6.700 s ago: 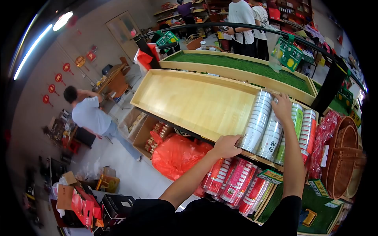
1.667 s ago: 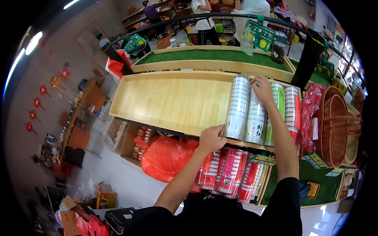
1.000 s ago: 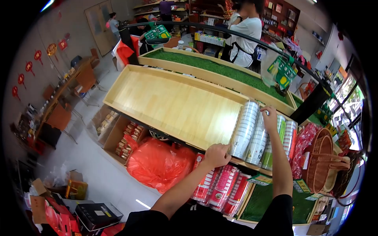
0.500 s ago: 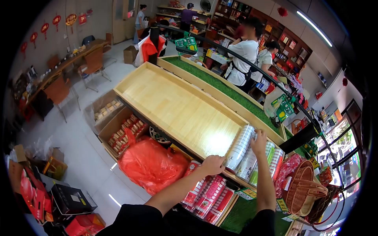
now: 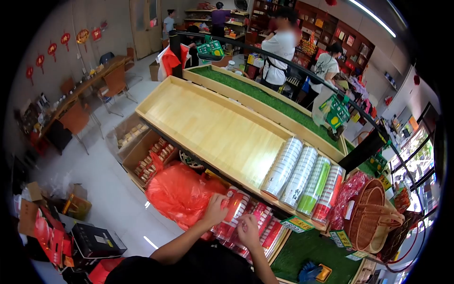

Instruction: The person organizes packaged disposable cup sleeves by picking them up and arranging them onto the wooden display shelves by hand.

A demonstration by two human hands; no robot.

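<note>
My left hand (image 5: 216,209) is at the left side of a red tube-shaped pack (image 5: 235,207) on the lower level, its fingers bent against it. On the other side, my right hand (image 5: 248,230) has curled fingers at the same pack's near end. More red and pink packs (image 5: 264,214) lie beside it. Above, at the right end of the wooden tray (image 5: 208,125), clear tubes of stacked round items stand in a row: a white tube (image 5: 283,166), another white tube (image 5: 300,174), a green-labelled tube (image 5: 314,183) and a red-labelled tube (image 5: 329,193).
A red plastic bag (image 5: 182,191) bulges left of my hands, near a box of small packs (image 5: 153,161). Wicker baskets (image 5: 373,215) stand at right. Price cards (image 5: 297,224) line the shelf edge. A blue item (image 5: 309,272) lies on green turf. Several people are at the back.
Both hands have left the white tube, which now lies in the tray beside the others. They have moved down and left to the red packs on the lower level.
</note>
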